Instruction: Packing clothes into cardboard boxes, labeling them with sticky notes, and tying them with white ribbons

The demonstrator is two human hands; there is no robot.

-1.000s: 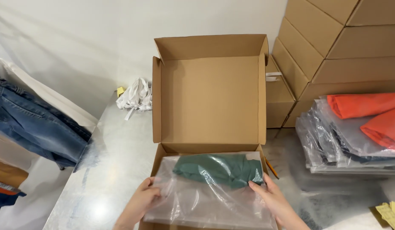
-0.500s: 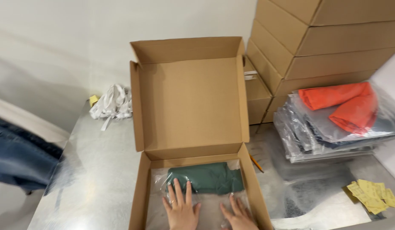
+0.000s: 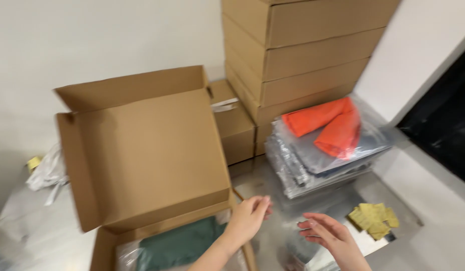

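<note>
Biggest thing in view is the stack of brown cardboard cartons [image 3: 313, 55] against the wall, plain matte board with sharp square edges, piled several high. Next down is the open mailer box [image 3: 142, 160], same corrugated brown, its big flat lid standing up with the side flaps folded in. Down in the box's tray sits a dark green folded garment [image 3: 180, 246] inside a clear crinkly plastic bag, only partly in frame at the bottom edge.

Right of the box there's a pile of bagged clothes [image 3: 323, 150], glossy see-through polybags stacked flat, with something bright orange and soft-looking folded on top. A smaller carton [image 3: 235, 125] with a strip of white tape sits wedged between the box lid and the tall stack. It all rests on a shiny, reflective grey counter [image 3: 272, 183], kind of a polished metal look.

On the far left is a crumpled bundle of whitish plastic [image 3: 47, 173], blurry. Over on the right lies a little heap of yellowish flat packets [image 3: 375, 221], can't tell what they're made of.

The left hand [image 3: 250, 218] hovers at the box's right front corner, fingers loosely together and empty. The right hand [image 3: 325, 233] is over the counter just beside it, fingers spread and relaxed, pinching nothing.
</note>
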